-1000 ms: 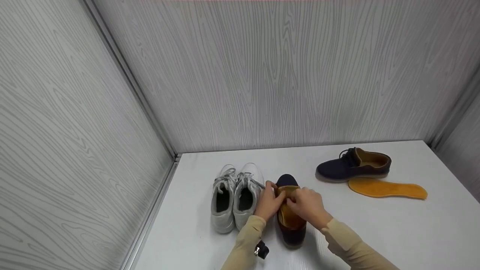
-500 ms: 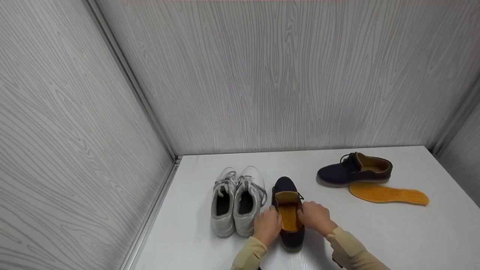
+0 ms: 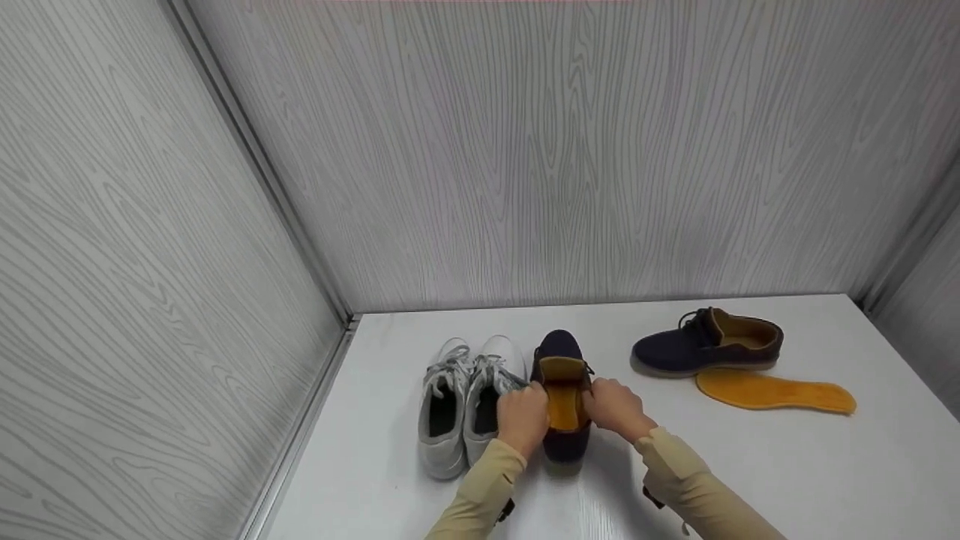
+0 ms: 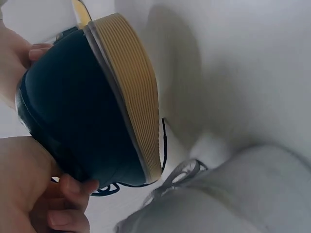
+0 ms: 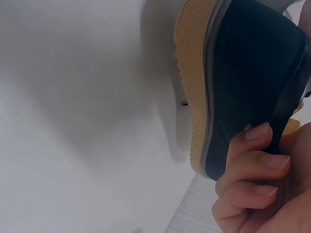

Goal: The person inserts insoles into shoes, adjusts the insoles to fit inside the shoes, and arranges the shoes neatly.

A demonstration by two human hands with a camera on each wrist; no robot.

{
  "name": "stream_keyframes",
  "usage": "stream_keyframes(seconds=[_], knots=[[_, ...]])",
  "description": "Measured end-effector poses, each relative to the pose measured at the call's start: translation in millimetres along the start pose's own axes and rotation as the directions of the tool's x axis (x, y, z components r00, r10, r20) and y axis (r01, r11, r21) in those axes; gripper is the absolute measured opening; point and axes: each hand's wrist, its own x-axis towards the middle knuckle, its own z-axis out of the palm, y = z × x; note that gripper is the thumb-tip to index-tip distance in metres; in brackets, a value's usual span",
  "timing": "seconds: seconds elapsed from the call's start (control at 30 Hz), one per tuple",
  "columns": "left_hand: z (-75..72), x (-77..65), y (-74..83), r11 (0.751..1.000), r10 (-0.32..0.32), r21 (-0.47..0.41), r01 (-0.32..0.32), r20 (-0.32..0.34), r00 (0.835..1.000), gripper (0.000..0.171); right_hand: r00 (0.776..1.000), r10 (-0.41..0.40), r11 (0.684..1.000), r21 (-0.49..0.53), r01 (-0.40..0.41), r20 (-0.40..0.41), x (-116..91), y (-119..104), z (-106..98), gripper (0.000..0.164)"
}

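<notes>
A navy lace-up shoe (image 3: 559, 346) with a tan lining points away from me, its orange insole (image 3: 562, 409) showing inside the opening. On its left side my left hand (image 3: 523, 420) grips the collar, fingers curled over the edge. My right hand (image 3: 616, 407) pinches the opposite side of the collar. The wrist views show the ribbed pale sole (image 4: 131, 77) tilted above the white table with a shadow beneath. In the right wrist view, curled fingertips (image 5: 257, 132) press against the shoe's dark side.
A pair of white sneakers (image 3: 442, 454) stands close to the left, partly behind my left hand. The matching navy shoe (image 3: 671, 351) sits at the back right, a loose orange insole (image 3: 784, 392) against it. Grey wood-grain panels (image 3: 555, 150) enclose the table (image 3: 750, 465).
Both hands moved from inside the shoe's opening to its two sides and took hold of the collar. The shoe has then shifted away from me and slightly left, toward the sneakers.
</notes>
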Motion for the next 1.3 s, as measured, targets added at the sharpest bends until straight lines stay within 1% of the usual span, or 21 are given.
stream_keyframes(seconds=[0.1, 0.23, 0.4, 0.5, 0.6, 0.67, 0.77, 0.83, 0.87, 0.93, 1.0, 1.13, 1.3], knots=[[5.2, 1.8, -4.5, 1.0, -0.004, 0.002, 0.004, -0.004, 1.0, 0.017, 1.0, 0.0, 1.0, 0.006, -0.001, 0.015, 6, -3, 2, 0.024], [11.2, 3.7, -5.3, 1.0, 0.008, 0.0, -0.008, -0.004, 1.0, 0.016, 1.0, 0.008, 1.0, -0.016, -0.008, 0.014, 9, -3, 4, 0.023], [16.4, 2.8, -4.2, 0.999, 0.031, -0.012, -0.031, 0.022, 0.999, 0.018, 0.999, 0.019, 1.0, -0.003, -0.018, 0.039, 10, 1, 11, 0.023], [19.1, 0.2, -3.1, 0.999, 0.013, -0.031, -0.012, 0.035, 0.999, 0.019, 0.999, 0.029, 0.999, 0.034, -0.03, 0.043, 10, 6, 17, 0.022], [20.6, -2.0, -1.6, 0.999, -0.026, -0.034, 0.027, 0.036, 0.999, 0.018, 0.998, 0.045, 0.995, 0.09, -0.049, 0.047, 8, 11, 23, 0.023], [21.4, -3.2, -0.4, 0.998, -0.053, -0.019, 0.054, 0.04, 0.998, 0.018, 0.995, 0.062, 0.985, 0.154, -0.074, 0.08, 8, 13, 27, 0.024], [23.1, -3.6, 1.5, 0.997, -0.082, 0.018, 0.081, 0.034, 0.996, 0.016, 0.988, 0.094, 0.961, 0.249, -0.122, 0.124, 7, 15, 32, 0.025], [24.0, -3.0, 3.1, 0.995, -0.094, 0.033, 0.093, 0.013, 0.996, 0.013, 0.986, 0.112, 0.947, 0.286, -0.144, 0.126, 7, 17, 35, 0.026], [24.4, -2.7, 4.0, 0.994, -0.098, 0.039, 0.098, 0.001, 0.995, 0.012, 0.986, 0.116, 0.945, 0.291, -0.146, 0.117, 8, 17, 35, 0.026], [25.0, -2.0, 5.8, 0.993, -0.108, 0.041, 0.108, -0.015, 0.994, 0.011, 0.987, 0.121, 0.946, 0.288, -0.147, 0.106, 9, 19, 35, 0.026], [25.3, -1.6, 7.6, 0.992, -0.118, 0.035, 0.118, -0.012, 0.993, 0.011, 0.986, 0.124, 0.95, 0.274, -0.149, 0.108, 9, 20, 34, 0.027], [24.9, -1.2, 9.8, 0.991, -0.134, 0.018, 0.133, 0.031, 0.991, 0.013, 0.984, 0.126, 0.958, 0.243, -0.153, 0.124, 9, 24, 32, 0.027], [23.7, -4.2, 9.4, 0.989, -0.145, 0.024, 0.144, 0.063, 0.987, 0.014, 0.987, 0.112, 0.973, 0.189, -0.132, 0.115, 5, 23, 31, 0.028]])
